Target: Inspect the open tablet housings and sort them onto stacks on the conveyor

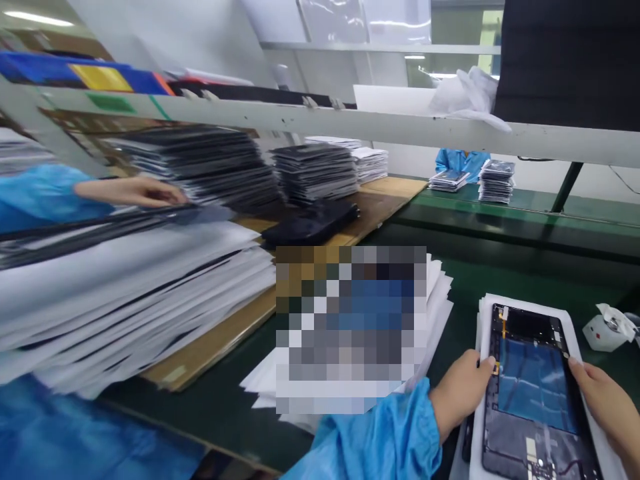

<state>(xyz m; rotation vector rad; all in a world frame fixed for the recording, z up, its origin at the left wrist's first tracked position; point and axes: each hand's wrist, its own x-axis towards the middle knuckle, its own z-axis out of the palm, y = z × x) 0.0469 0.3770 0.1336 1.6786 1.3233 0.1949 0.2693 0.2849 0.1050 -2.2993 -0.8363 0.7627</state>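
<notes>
At the lower right, a black tablet housing with a blue film panel, flex cables and small tape pieces lies face up over white foam sheets. My left hand grips its left edge, thumb on the rim. On the opposite edge my right hand closes in the same way, partly cut off by the frame. To the left stands a stack of white sheets, its top blurred into blocks that hide most of what lies there.
A co-worker's hand rests on a large stack of sheets at left. Behind are dark stacks and a black case on cardboard. A small white container stands at right. A shelf rail crosses above the green table.
</notes>
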